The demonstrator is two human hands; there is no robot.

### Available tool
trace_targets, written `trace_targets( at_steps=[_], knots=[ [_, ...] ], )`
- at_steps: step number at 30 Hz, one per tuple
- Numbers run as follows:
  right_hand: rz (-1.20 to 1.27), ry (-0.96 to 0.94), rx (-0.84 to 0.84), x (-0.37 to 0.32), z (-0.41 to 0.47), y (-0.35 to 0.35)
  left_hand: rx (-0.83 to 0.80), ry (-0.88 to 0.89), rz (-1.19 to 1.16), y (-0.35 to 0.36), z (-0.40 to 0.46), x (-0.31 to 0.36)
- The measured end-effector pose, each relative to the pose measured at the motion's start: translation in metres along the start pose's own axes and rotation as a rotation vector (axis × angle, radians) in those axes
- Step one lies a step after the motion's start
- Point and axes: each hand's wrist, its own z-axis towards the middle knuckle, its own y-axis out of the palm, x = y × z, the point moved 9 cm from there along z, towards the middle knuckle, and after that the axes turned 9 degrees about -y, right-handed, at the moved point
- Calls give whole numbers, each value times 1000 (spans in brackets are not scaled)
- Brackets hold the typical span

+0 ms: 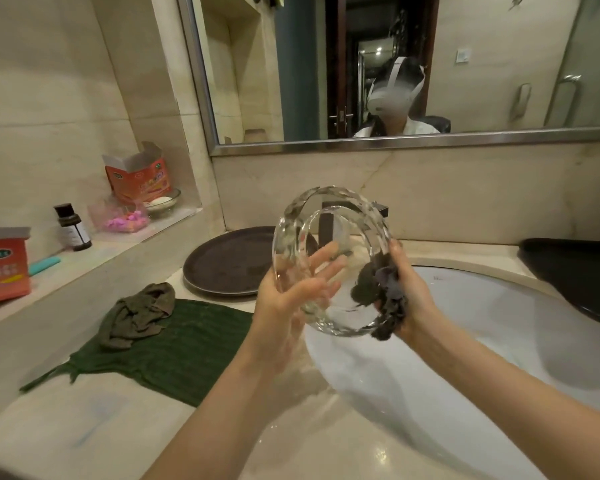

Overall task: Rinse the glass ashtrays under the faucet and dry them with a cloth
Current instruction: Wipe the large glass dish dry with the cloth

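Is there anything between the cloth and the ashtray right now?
Nothing visible. The right hand holds the cloth against the ashtray, while the left hand supports it above the sink.

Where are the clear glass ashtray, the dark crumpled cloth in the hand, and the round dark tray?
clear glass ashtray (329,216), head view, on its upper rim.
dark crumpled cloth (378,289), head view, on the bunched middle, gripped by the right hand.
round dark tray (229,261), head view, on its flat centre.
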Motion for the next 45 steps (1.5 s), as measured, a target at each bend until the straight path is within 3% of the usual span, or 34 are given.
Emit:
trace_targets(
  at_steps=[4,6,9,13,16,25,34,36,39,41,45],
  knots=[
    [-308,-268,-95,-47,11,-2,99,-177,-162,-5,3,-11],
    [-389,-343,-106,-59,13,4,167,-181,-232,-12,1,-13],
    [-189,-262,-94,-52,6,11,212,-94,-303,-19,-1,-3],
    [248,57,-31,0,-31,20,139,-14,-405,-24,0,5],
    [380,267,-28,24,-59,34,76,29,-431,-28,2,9],
    [-3,74,-232,-48,-24,48,25,-50,-636,-31,1,1],
    [85,178,-17,2,-33,29,82,128,-183,-32,-7,32],
    [36,79,62,2,-29,30,101,196,-94,-30,-10,38],
    [-301,-303,113,-13,-24,39,130,255,35,-31,-14,45],
    [-503,-567,101,-25,-30,50,167,300,157,-33,-17,51],
    [-787,-880,-19,-32,-51,82,226,345,261,-39,-20,54]
  ],
)
